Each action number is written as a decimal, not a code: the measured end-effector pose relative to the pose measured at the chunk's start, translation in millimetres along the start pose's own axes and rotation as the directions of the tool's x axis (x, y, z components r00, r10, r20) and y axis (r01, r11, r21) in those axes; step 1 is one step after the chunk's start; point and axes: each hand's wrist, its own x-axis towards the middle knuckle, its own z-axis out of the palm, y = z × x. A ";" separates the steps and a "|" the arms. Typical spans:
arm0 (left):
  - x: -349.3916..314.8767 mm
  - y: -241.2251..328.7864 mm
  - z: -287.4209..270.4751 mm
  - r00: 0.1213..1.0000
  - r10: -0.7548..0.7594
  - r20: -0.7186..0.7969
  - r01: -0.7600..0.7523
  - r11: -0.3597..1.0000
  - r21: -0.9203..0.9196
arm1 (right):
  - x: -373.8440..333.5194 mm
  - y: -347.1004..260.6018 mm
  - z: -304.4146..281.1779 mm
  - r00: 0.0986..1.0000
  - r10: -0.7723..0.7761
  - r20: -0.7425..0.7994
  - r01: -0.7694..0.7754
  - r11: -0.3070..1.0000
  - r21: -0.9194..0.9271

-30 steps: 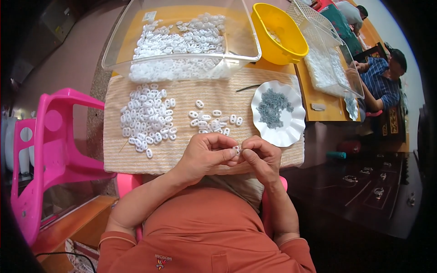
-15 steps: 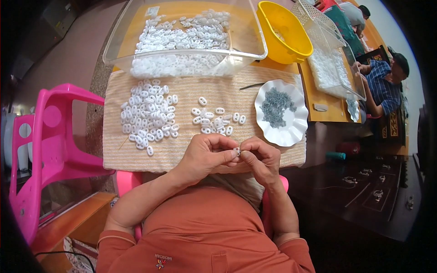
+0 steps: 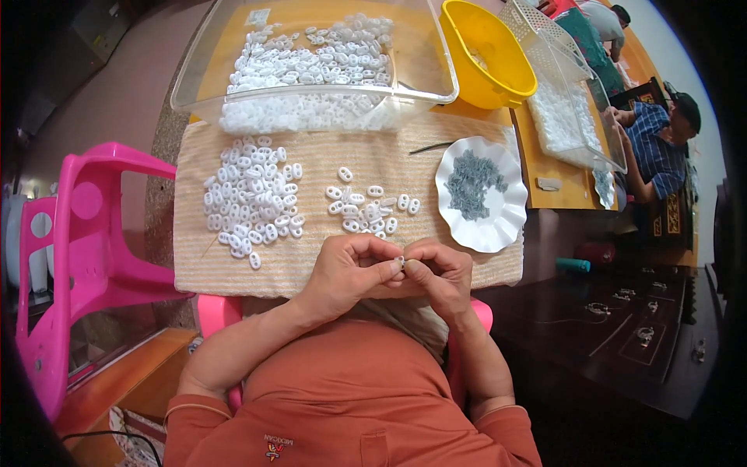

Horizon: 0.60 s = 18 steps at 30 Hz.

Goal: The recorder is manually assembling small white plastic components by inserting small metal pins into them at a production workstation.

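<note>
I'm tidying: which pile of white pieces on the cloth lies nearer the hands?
The small, loose pile just beyond the left hand; the other, a larger heap, lies farther left.

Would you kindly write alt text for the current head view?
A left hand and right hand pinch a tiny white piece together. On a cloth beyond lie two groups of white pieces and a plate of grey bits; a clear bin and yellow tub stand behind.
</note>
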 end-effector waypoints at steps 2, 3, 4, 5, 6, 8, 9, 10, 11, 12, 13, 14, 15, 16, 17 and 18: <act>0.3 0.9 0.6 1.000 0.001 0.003 -0.001 1.000 0.000 | -1.2 1.8 -0.1 1.000 0.020 -0.018 -0.019 0.999 0.028; 0.5 1.5 0.9 1.000 0.001 0.006 -0.001 1.000 -0.002 | -1.6 2.0 -0.2 0.999 0.041 -0.034 -0.039 0.998 0.056; 0.4 2.0 1.0 1.000 0.001 0.007 -0.001 1.000 -0.001 | -1.7 2.1 -0.7 0.999 0.041 -0.035 -0.039 0.998 0.056; 0.2 2.6 1.2 1.000 -0.001 0.010 0.001 1.000 0.001 | -1.8 1.9 -1.5 0.999 0.034 -0.025 -0.032 0.998 0.051; 0.1 3.0 1.4 1.000 -0.003 0.013 0.003 1.000 0.002 | -2.0 1.9 -2.4 1.000 0.027 -0.014 -0.026 0.999 0.046; 0.0 3.2 2.1 1.000 -0.011 0.013 0.011 1.000 -0.005 | -2.2 3.5 -4.4 1.000 0.012 -0.011 -0.011 0.999 0.046; -0.1 3.2 2.4 1.000 -0.018 0.013 0.018 1.000 -0.012 | -2.3 4.7 -5.6 1.000 -0.002 -0.008 0.003 0.999 0.046; -0.2 3.6 2.7 1.000 -0.018 0.013 0.018 1.000 -0.013 | -2.4 5.5 -7.7 1.000 -0.003 -0.008 0.003 0.999 0.045; -0.2 4.1 2.9 1.000 -0.021 0.013 0.022 1.000 -0.021 | -2.6 6.5 -10.3 1.000 -0.007 0.008 0.007 1.000 0.017; -0.4 4.4 3.1 1.000 -0.025 0.013 0.026 0.999 -0.030 | -2.7 7.5 -11.8 1.000 -0.012 0.023 0.012 1.000 -0.012; -0.4 4.8 3.2 1.000 -0.025 0.014 0.025 0.999 -0.030 | -2.8 8.5 -12.1 1.000 -0.012 0.023 0.012 1.000 -0.013; -0.5 5.1 3.2 1.000 -0.026 0.013 0.026 0.999 -0.034 | -3.1 9.5 -12.4 1.000 -0.020 0.019 0.019 1.000 0.005; -0.6 5.2 3.2 1.000 -0.027 0.013 0.027 0.999 -0.038 | -3.4 9.8 -12.5 1.000 -0.027 0.014 0.027 0.999 0.023; -0.7 5.4 2.8 1.000 -0.026 0.012 0.026 0.999 -0.039 | -3.9 9.2 -12.0 1.000 -0.027 0.015 0.027 0.999 0.022; -0.8 5.4 2.2 1.000 -0.027 0.012 0.028 0.999 -0.040 | -4.5 8.1 -11.4 1.000 0.003 0.006 -0.004 0.999 0.049; -1.0 5.4 1.9 1.000 -0.029 0.011 0.029 0.999 -0.041 | -4.8 7.5 -10.8 0.999 0.034 -0.003 -0.034 0.996 0.077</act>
